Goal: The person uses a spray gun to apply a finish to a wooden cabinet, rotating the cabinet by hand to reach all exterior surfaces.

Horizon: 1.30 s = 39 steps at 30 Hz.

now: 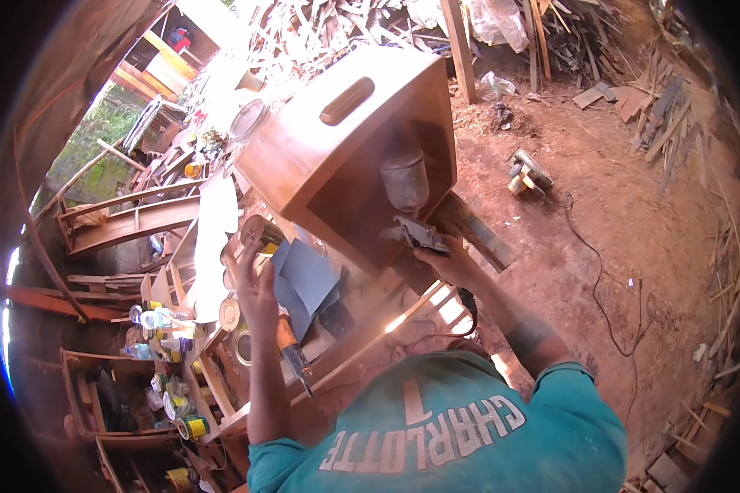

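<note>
Right hand (450, 261) grasping a metal spray gun (422, 234) in front of a brown wooden box (304, 160) with an oval slot (347, 101); left hand (257, 286) released and spread, near dark grey sheets (311, 279)

Box (345, 181) blocks ahead; right open; beyond unclear.

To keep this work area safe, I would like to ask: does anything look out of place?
Yes, perhaps the power tool: it lies on the bare dirt floor, to the right of the wooden box, with a dark cord trailing loosely nearby. I see no clear spill.
</note>
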Tool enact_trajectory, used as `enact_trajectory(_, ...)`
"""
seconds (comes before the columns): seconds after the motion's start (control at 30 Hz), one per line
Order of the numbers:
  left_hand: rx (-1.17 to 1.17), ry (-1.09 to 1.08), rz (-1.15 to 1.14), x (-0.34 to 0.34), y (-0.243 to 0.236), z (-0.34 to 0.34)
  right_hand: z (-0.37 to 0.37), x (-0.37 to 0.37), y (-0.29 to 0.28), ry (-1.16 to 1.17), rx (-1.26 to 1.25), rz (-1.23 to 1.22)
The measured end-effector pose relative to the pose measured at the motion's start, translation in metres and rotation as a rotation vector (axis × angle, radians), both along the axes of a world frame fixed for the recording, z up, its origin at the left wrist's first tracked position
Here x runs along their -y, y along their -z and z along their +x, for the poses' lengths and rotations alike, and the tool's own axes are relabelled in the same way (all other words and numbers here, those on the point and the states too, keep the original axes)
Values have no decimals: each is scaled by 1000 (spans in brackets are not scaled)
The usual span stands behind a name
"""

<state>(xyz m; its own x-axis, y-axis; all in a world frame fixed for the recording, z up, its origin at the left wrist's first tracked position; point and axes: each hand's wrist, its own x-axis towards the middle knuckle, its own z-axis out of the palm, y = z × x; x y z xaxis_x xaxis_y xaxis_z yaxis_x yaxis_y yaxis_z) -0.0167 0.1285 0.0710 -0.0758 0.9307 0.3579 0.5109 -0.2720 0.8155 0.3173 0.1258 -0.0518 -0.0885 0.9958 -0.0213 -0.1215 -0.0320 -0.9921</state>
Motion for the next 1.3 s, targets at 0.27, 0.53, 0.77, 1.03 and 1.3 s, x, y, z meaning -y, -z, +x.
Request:
enact_trajectory(0.27, 106, -25, -292, 85, 77, 15, 10, -18, 38, 344, 795, 259)
enact_trajectory(0.53, 28, 3, -491, 72, 101, 41, 53, 8, 25, 267, 206, -128)
enact_trajectory(0.77, 391, 3, -519, 25, 143, 54, 52, 64, 15, -52, 69, -246)
enact_trajectory(1.03, 460, -60, -499, 24, 171, 69, 51, 75, 2, -100, -182, -99)
enact_trajectory(1.3, 222, -194, 201, -18, 44, 121, 28, 60, -85, -108, -138, 268)
